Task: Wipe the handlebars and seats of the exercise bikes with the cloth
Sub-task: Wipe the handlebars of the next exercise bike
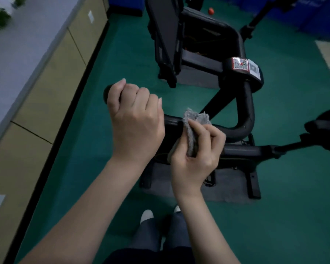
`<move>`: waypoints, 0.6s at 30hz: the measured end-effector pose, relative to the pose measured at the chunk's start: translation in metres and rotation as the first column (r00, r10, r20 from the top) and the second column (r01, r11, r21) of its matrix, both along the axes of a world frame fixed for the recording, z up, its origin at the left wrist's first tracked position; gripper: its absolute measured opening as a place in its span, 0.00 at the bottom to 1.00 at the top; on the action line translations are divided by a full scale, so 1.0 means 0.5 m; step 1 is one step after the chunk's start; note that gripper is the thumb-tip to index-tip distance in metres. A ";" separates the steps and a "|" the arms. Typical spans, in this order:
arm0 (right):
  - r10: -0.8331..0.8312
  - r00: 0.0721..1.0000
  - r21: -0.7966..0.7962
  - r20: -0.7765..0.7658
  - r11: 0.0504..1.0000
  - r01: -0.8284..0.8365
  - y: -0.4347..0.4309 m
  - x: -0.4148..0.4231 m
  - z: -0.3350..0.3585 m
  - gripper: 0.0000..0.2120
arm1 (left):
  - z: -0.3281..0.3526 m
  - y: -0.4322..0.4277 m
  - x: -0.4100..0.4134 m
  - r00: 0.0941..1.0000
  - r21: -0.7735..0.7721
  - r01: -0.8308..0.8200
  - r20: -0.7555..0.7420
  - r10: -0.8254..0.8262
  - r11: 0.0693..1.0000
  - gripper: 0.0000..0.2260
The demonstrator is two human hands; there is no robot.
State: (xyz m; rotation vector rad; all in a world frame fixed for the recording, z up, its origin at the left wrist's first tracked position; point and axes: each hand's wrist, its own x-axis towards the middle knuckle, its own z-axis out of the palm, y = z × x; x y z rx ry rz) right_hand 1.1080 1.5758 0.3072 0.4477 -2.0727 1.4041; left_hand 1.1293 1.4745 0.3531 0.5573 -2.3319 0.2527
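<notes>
A black exercise bike stands on the green floor in front of me. My left hand (135, 119) grips the near end of its black handlebar (242, 119), whose tip shows just left of my knuckles. My right hand (196, 153) holds a folded grey cloth (193, 126) wrapped against the handlebar tube right next to my left hand. The bike's black seat (326, 128) sticks out at the right edge, on a post, partly cut off by the frame.
A second black bike or machine (168, 40) stands behind, close to the first. Beige cabinets (44, 96) with a grey top run along the left. Blue panels line the far wall. My shoes (147, 216) stand on the green floor below.
</notes>
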 end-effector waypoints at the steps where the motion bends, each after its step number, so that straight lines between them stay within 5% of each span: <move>1: -0.017 1.000 0.009 -0.011 1.000 0.017 0.008 -0.004 -0.004 0.07 | 0.000 -0.001 0.001 1.000 -0.001 0.000 0.008 0.000 1.000 0.12; 6: -0.156 0.986 -0.106 0.050 0.981 0.161 0.020 -0.006 -0.021 0.06 | 0.007 -0.001 0.001 1.000 0.014 -0.013 0.026 0.012 1.000 0.13; 18: -0.104 0.986 -0.303 0.128 0.943 0.138 -0.084 0.050 -0.054 0.06 | 0.020 -0.006 0.016 0.993 0.051 0.046 0.107 -0.051 0.998 0.15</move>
